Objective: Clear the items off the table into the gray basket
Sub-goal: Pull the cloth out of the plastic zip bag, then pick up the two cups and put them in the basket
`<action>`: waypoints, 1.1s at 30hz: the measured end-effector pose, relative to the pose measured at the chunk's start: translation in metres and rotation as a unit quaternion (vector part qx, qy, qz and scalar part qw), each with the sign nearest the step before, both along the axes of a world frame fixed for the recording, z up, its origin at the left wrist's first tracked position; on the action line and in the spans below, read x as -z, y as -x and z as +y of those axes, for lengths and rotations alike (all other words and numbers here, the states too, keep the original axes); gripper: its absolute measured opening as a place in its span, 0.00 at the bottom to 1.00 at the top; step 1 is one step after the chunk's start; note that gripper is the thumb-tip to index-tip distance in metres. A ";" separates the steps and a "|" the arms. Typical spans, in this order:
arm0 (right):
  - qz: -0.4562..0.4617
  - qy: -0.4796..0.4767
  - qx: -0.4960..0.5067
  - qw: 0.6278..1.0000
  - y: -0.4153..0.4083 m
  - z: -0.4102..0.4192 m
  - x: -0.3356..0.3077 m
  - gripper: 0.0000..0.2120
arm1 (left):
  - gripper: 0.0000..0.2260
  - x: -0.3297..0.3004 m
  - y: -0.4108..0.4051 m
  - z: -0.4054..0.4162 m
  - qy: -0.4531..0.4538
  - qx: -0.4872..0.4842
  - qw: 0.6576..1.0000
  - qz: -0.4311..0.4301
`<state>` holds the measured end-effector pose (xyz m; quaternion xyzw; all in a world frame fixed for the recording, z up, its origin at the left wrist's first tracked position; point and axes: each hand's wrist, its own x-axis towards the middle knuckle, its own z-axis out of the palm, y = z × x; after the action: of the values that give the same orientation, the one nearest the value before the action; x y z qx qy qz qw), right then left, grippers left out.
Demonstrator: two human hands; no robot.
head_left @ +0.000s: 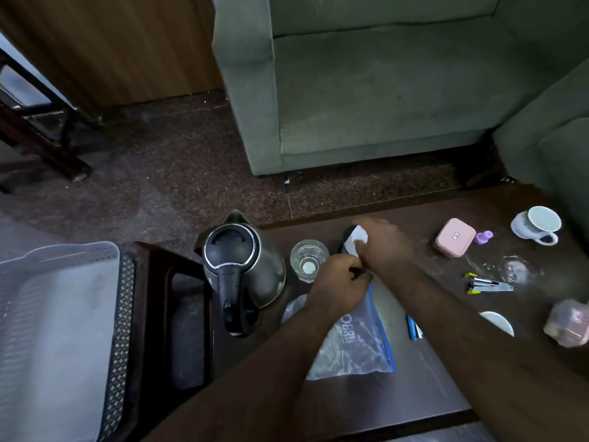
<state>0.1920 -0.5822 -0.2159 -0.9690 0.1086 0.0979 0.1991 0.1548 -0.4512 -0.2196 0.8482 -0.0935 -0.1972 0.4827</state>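
**Both hands at the plastic bag, basket at left**

Forearms cross the lower frame toward the middle of the counter [414,393]. Left hand [342,283]: fingers [357,272] curled shut, pinching the top edge of a clear plastic bag [353,342] with a blue zip strip. Right hand [382,242]: fingers bent and closed over a white piece [358,239] that lies against a dark object [345,237] just above the bag's mouth; what that object is cannot be told.

Counter, dark wood, left to right:
- steel kettle [242,269] with black lid and handle, at the left end
- drinking glass [308,260], upright, between kettle and hands
- small blue item [414,327], right of the bag
- stapler [487,283]
- pink box [455,237] with a small purple piece [483,237] beside it
- white cup [541,223] on a saucer, far right
- white dish [498,322] and a blurred pink container [569,320], near right edge

Gray basket [54,330]: lower left, apart from the counter, on a dark patterned tray [122,330].

Room: speckled brown floor [175,173], green sofa [382,84] beyond the counter, wood panel [111,49] upper left.
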 end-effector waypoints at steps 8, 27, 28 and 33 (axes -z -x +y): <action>-0.103 0.068 0.024 0.992 0.031 -0.031 -0.028 0.37 | 0.12 -0.043 -0.009 -0.009 -0.103 0.036 0.975 -0.195; -0.035 0.239 0.230 0.943 0.194 -0.207 -0.038 0.48 | 0.52 -0.051 0.042 -0.157 -0.281 0.232 0.864 -0.347; -0.031 0.239 0.229 0.943 0.197 -0.212 -0.031 0.48 | 0.52 -0.045 0.048 -0.164 -0.281 0.240 0.869 -0.328; 0.015 0.242 0.193 0.951 0.203 -0.228 0.001 0.43 | 0.40 -0.011 0.074 -0.195 -0.280 0.320 0.881 -0.205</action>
<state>-0.0108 -0.8102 -0.2164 -0.9470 0.3173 0.0424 -0.0280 0.0807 -0.6462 -0.2089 0.8932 -0.3977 -0.1813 0.1056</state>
